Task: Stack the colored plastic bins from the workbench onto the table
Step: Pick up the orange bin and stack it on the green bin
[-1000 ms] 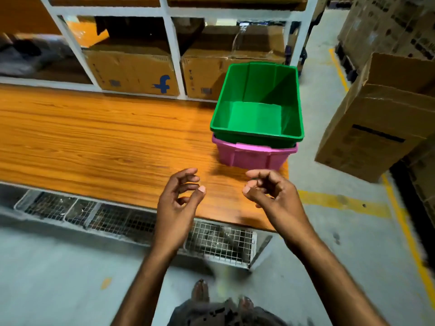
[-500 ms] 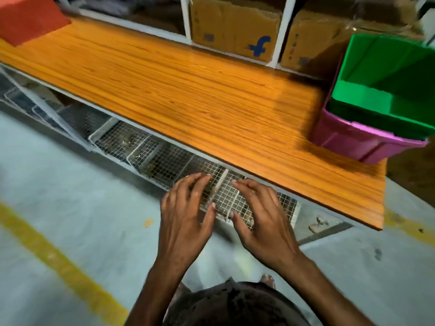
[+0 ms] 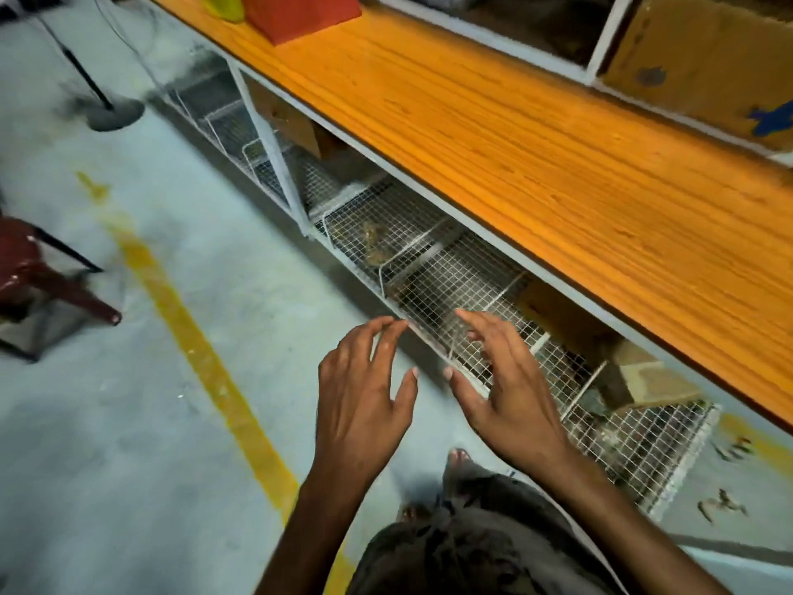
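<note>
- Both hands empty: left hand [image 3: 364, 395] and right hand [image 3: 510, 392] hover over the floor by the desk [image 3: 536, 135] edge, fingers [image 3: 388, 332] loosely spread, gripping nothing.
- Next bins look like the red bin [image 3: 300, 12] and yellow bin [image 3: 223, 4], at the far end of the desk, well ahead and up-left of the hands. Left hand's slightly nearer.
- Can't tell what's inside either bin, or how their long sides run.
- Wire baskets [image 3: 429, 268] under the desk hold some scraps.

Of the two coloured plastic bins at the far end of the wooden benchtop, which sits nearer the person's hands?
The red plastic bin; the yellow plastic bin lies beyond it, further along the bench.
</note>
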Action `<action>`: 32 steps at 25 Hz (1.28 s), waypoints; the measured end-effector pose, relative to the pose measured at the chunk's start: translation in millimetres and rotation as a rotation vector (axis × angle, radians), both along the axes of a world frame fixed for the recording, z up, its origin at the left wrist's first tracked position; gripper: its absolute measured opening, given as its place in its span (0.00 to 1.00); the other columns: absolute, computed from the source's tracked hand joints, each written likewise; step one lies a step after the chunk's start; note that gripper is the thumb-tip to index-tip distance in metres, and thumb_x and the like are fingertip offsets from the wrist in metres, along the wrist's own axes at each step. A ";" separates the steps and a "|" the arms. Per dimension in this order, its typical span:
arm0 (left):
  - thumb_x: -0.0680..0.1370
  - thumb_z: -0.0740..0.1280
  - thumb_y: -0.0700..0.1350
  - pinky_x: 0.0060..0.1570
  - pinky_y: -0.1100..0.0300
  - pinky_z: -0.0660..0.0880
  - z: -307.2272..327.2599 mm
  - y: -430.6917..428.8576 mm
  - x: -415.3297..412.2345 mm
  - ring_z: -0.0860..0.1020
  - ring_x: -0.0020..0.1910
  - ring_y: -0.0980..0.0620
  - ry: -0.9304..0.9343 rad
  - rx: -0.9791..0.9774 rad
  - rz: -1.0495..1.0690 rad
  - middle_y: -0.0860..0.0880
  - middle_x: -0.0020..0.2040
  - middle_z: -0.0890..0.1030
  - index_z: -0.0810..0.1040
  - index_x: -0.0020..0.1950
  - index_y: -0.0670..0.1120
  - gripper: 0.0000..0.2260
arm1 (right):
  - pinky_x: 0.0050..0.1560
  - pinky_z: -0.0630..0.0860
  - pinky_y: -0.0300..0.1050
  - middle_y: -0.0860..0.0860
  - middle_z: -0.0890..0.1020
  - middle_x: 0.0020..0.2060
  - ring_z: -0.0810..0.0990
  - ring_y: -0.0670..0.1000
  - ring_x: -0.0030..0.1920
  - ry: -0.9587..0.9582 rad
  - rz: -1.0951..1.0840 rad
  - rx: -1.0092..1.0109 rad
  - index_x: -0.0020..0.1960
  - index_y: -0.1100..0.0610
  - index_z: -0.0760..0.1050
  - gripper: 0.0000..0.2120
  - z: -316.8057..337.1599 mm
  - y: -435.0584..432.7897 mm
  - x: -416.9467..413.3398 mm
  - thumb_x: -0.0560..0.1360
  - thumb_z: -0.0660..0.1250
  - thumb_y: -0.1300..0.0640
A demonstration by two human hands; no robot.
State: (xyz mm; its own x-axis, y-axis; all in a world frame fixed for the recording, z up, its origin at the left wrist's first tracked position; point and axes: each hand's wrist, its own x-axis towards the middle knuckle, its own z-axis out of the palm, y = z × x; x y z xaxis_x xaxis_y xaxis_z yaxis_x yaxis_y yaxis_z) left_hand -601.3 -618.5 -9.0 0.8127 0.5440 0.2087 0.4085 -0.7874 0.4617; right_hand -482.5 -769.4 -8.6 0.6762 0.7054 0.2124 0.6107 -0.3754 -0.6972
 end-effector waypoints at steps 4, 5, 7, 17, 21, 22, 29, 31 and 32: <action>0.79 0.69 0.51 0.65 0.53 0.69 4.3 79.5 22.4 0.68 0.74 0.54 -0.066 -0.043 0.062 0.56 0.74 0.69 0.66 0.77 0.57 0.27 | 0.62 0.73 0.38 0.44 0.72 0.68 0.72 0.38 0.66 0.044 0.034 0.046 0.79 0.46 0.63 0.32 1.1 91.8 21.4 0.79 0.70 0.51; 0.79 0.69 0.51 0.65 0.54 0.68 3.1 100.6 31.8 0.68 0.74 0.55 -0.083 -0.061 0.073 0.57 0.74 0.69 0.66 0.77 0.57 0.27 | 0.63 0.72 0.37 0.44 0.72 0.68 0.72 0.38 0.66 0.055 0.049 0.056 0.79 0.46 0.62 0.32 -1.1 115.0 29.6 0.79 0.70 0.51; 0.79 0.68 0.52 0.66 0.53 0.67 -2.4 146.1 50.5 0.68 0.74 0.55 -0.079 -0.074 0.089 0.57 0.75 0.69 0.65 0.78 0.58 0.28 | 0.64 0.71 0.33 0.43 0.72 0.68 0.73 0.38 0.66 0.085 0.063 0.068 0.79 0.45 0.62 0.32 -7.0 162.6 48.3 0.78 0.71 0.52; 0.78 0.70 0.52 0.61 0.47 0.77 22.5 396.0 121.4 0.72 0.70 0.57 -0.170 -0.264 0.222 0.61 0.71 0.70 0.66 0.75 0.62 0.27 | 0.54 0.67 0.23 0.38 0.72 0.65 0.71 0.29 0.62 0.157 0.095 0.069 0.77 0.41 0.62 0.32 11.8 417.4 156.3 0.78 0.71 0.52; 0.79 0.70 0.53 0.58 0.47 0.78 21.4 498.7 152.5 0.73 0.69 0.59 -0.201 -0.291 0.194 0.63 0.69 0.70 0.68 0.73 0.64 0.24 | 0.53 0.73 0.26 0.40 0.75 0.62 0.77 0.38 0.59 0.217 0.070 0.117 0.75 0.41 0.65 0.30 9.1 513.6 180.0 0.77 0.73 0.54; 0.79 0.70 0.54 0.59 0.47 0.77 19.8 524.8 161.4 0.73 0.69 0.59 -0.197 -0.283 0.176 0.63 0.69 0.71 0.68 0.73 0.64 0.24 | 0.53 0.74 0.27 0.41 0.75 0.62 0.78 0.39 0.59 0.227 0.057 0.126 0.75 0.41 0.66 0.30 6.7 536.6 183.7 0.77 0.73 0.54; 0.79 0.67 0.57 0.64 0.46 0.74 25.2 717.6 225.0 0.74 0.67 0.58 -0.150 -0.253 0.029 0.62 0.67 0.74 0.68 0.72 0.63 0.22 | 0.57 0.82 0.47 0.33 0.75 0.63 0.78 0.38 0.60 0.266 -0.124 0.212 0.73 0.35 0.64 0.33 1.6 702.5 218.4 0.75 0.73 0.56; 0.78 0.68 0.57 0.64 0.47 0.75 33.3 759.6 246.4 0.74 0.67 0.58 -0.155 -0.259 -0.001 0.61 0.66 0.75 0.69 0.72 0.63 0.22 | 0.59 0.81 0.51 0.31 0.74 0.62 0.79 0.37 0.60 0.286 -0.163 0.217 0.73 0.34 0.64 0.33 8.4 738.1 232.1 0.74 0.73 0.53; 0.78 0.68 0.57 0.63 0.47 0.75 36.2 778.2 258.0 0.74 0.66 0.58 -0.151 -0.265 -0.019 0.61 0.66 0.75 0.69 0.72 0.63 0.22 | 0.58 0.82 0.50 0.30 0.74 0.62 0.79 0.37 0.59 0.292 -0.183 0.215 0.72 0.33 0.65 0.32 11.8 753.9 240.6 0.74 0.72 0.52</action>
